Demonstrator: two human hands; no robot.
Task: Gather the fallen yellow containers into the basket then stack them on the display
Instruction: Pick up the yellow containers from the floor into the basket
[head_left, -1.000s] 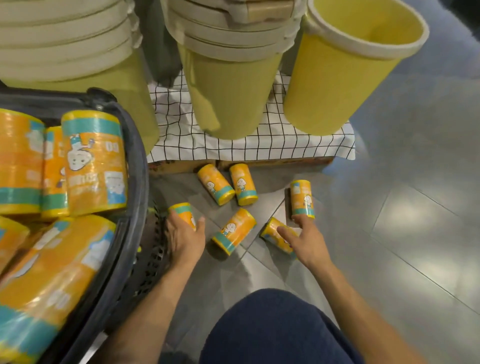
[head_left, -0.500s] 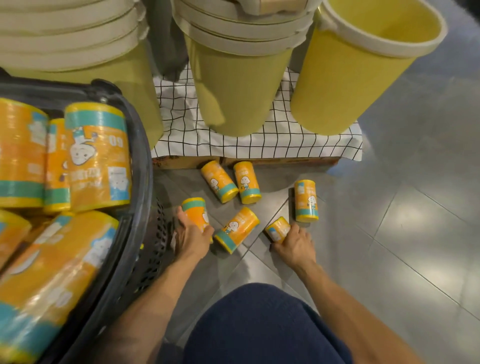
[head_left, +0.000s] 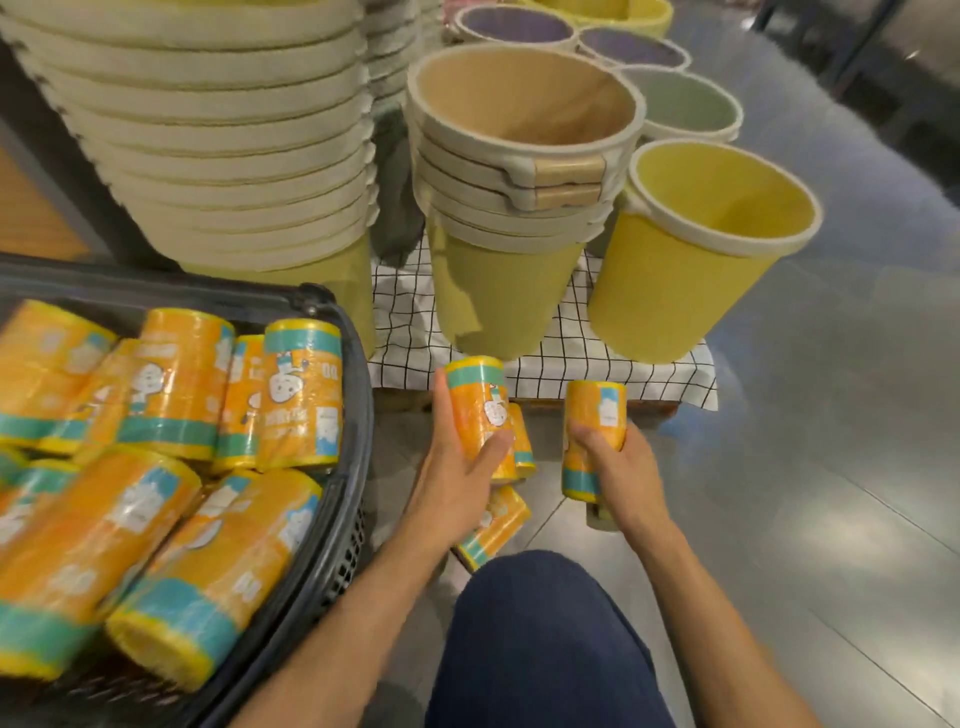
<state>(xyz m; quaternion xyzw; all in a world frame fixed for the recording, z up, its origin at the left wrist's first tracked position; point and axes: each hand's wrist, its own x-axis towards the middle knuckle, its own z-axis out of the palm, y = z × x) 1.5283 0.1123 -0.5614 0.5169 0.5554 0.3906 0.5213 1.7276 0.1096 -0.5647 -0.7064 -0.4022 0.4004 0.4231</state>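
Floor: glossy grey tiles (head_left: 831, 467) are seen at the right and under the crouched person.
Tall bin stack: many cream-rimmed yellow bins (head_left: 223, 130) are nested at the upper left, behind the basket.
Basket: a dark plastic basket (head_left: 358, 415) is set at the lower left, just beside the left forearm.
Middle bin stack: about 5 nested bins (head_left: 519, 171) with tan handles are stood on the display.
Single bin: 1 yellow bin (head_left: 691, 270) is stood at the right of the middle stack.
Display: a low platform is covered by a black-and-white checked cloth (head_left: 405, 338).
Knee: a knee in dark blue cloth (head_left: 540, 639) is seen at the bottom centre.
Basket load: many yellow containers (head_left: 171, 384) are piled inside the basket, some upright, some lying.
Left hand: the left hand (head_left: 457, 467) is wrapped round 1 upright container (head_left: 475, 405), held above the floor.
Right hand: the right hand (head_left: 618, 467) is closed round a 2nd upright container (head_left: 592, 415); the hands are kept apart.
Fallen containers: 1 container (head_left: 493, 525) is left lying on the floor below the left hand, and another (head_left: 522, 441) is partly hidden behind the left-held one.
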